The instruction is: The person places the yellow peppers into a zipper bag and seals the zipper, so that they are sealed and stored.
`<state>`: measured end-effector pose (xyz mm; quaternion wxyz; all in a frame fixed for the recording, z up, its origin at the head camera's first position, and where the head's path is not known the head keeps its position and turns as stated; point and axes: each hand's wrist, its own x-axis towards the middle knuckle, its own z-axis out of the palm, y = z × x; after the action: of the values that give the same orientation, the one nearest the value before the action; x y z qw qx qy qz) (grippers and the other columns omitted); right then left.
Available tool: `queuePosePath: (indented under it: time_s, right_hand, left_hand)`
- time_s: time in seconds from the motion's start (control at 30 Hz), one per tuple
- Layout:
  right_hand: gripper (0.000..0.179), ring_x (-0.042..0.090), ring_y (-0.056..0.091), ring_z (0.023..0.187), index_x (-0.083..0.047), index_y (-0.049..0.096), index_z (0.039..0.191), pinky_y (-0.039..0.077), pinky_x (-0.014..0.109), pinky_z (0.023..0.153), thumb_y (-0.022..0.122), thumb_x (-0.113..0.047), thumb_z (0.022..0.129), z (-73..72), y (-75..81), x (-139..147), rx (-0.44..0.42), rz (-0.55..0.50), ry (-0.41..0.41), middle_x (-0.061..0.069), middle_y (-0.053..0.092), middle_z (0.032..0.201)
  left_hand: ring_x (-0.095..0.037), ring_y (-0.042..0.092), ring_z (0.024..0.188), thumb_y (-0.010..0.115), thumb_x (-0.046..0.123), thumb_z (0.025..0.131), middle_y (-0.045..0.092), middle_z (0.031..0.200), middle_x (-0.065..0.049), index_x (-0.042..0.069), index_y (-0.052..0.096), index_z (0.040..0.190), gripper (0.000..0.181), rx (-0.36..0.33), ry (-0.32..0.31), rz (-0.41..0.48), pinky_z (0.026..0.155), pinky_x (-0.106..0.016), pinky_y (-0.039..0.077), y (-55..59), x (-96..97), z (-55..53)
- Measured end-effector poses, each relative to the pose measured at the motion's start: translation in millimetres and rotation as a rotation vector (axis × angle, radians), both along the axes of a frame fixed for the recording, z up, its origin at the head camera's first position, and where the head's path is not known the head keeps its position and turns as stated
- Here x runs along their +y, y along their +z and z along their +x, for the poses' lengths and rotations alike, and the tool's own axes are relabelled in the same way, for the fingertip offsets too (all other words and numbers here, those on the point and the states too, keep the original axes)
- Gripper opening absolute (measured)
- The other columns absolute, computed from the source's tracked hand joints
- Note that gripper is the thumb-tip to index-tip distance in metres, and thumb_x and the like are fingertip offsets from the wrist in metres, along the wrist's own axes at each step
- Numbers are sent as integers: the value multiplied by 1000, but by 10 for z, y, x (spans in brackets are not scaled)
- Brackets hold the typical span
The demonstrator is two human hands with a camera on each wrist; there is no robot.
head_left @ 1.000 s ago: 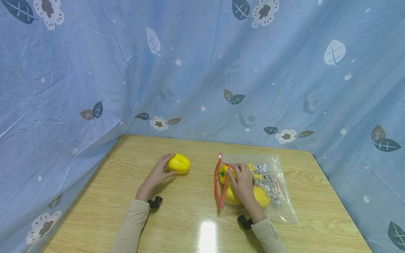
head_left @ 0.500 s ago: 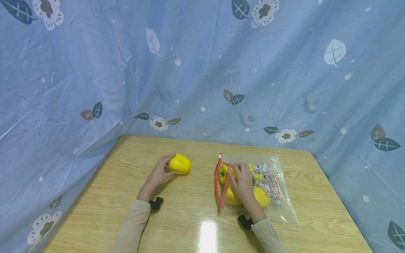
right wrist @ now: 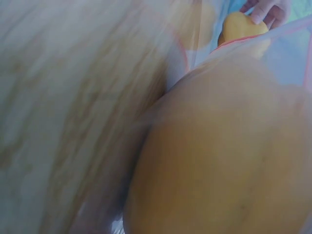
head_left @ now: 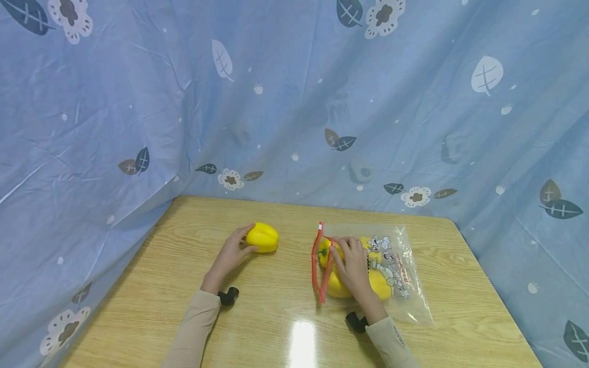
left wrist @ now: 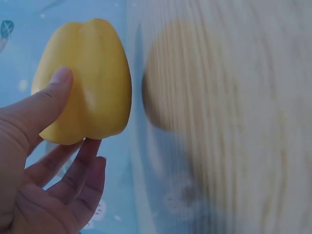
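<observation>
My left hand (head_left: 231, 254) grips a yellow bell pepper (head_left: 263, 237), thumb on one side and fingers on the other. In the left wrist view a narrow gap separates the pepper (left wrist: 92, 83) from its reflection on the tabletop. To the right lies a clear zip bag (head_left: 416, 299) with red zip edges, its mouth parted toward the left. Inside the bag are a yellow pepper with a green stem (head_left: 325, 252) and other yellow things, partly covered by my right hand (head_left: 354, 268). That hand holds the bag's upper red edge between thumb and fingers.
A wooden table (head_left: 276, 306) carries everything. Black wrist cameras sit by the left wrist (head_left: 228, 296) and right wrist (head_left: 356, 323). A blue patterned curtain (head_left: 294, 102) hangs behind the table and along both sides.
My left hand and the yellow bell pepper have shifted very slightly to the right. The right hand and the bag have stayed put.
</observation>
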<state>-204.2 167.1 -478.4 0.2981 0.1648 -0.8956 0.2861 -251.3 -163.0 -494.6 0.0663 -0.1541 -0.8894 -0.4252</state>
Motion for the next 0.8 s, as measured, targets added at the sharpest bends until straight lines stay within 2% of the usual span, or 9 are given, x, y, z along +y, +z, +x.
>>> queuePosePath:
  time_s: [0.13,0.4,0.53,0.8]
  right_hand:
    - [24,23,45,84,-11,63,113,29,31,68,58,-23,92,-1,0,3,3,1,0,9,52,96]
    - [24,23,45,84,-11,63,113,29,32,68,59,-21,91,11,7,0,-3,4,1,9,53,97]
    - [24,24,45,84,-11,63,112,29,32,68,59,-21,91,17,14,-1,-3,4,1,9,53,96]
    - [25,23,45,84,-12,62,114,29,32,69,58,-22,91,10,7,0,-5,4,4,8,52,97]
  left_hand:
    - [-27,54,106,70,20,82,51,129,-15,9,41,139,65,-20,10,-4,89,-40,50,17,28,18]
    - [-25,56,102,71,20,80,54,126,-13,11,44,138,64,0,-4,7,88,-39,50,74,102,83]
    - [-25,56,101,72,21,80,54,126,-13,11,45,137,63,11,-26,8,87,-40,50,107,158,122]
    - [-23,55,103,72,22,80,52,130,-10,14,45,137,64,-25,-79,-1,88,-37,50,148,285,178]
